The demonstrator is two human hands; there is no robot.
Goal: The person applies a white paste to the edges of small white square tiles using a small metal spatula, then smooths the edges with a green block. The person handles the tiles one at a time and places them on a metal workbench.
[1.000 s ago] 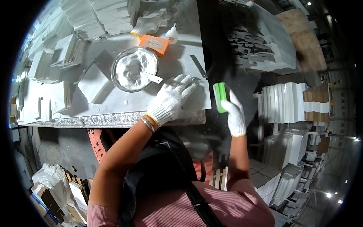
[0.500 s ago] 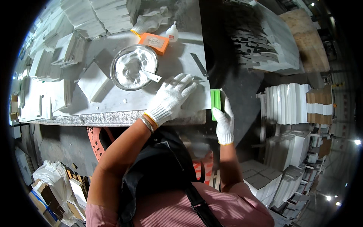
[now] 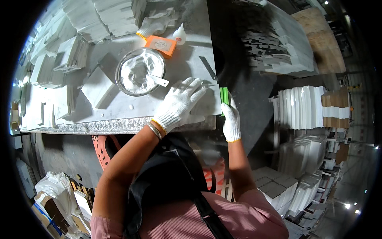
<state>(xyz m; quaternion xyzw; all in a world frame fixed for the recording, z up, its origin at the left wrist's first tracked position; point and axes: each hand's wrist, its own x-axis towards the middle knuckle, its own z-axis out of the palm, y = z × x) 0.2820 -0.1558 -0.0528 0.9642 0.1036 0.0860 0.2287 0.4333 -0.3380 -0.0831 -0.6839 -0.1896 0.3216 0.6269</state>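
Observation:
My left hand (image 3: 181, 100), in a white knit glove with a yellow cuff, lies flat with fingers outstretched on a pale marble-like slab (image 3: 159, 106), near its right edge. My right hand (image 3: 231, 121), gloved alike, grips a green hand sanding pad (image 3: 224, 96) and holds it upright along the slab's right edge; the fingers behind it are partly hidden. Beyond my left hand stands a round bowl (image 3: 118, 77) of white paste (image 3: 137, 71). A flat, pale scraper (image 3: 160, 81) rests in the paste, its handle over the rim.
An orange box (image 3: 160, 46), a white squeeze bottle (image 3: 179, 36) and a spare glove (image 3: 153, 26) lie behind the bowl. A dark flat strip (image 3: 207, 67) lies near the right edge. White tiles (image 3: 97, 87) fill the left side; stacked slabs (image 3: 302, 107) stand across the aisle.
My right hand has moved forward and slightly left with the green sanding pad, along the slab's edge. My left hand stays in place.

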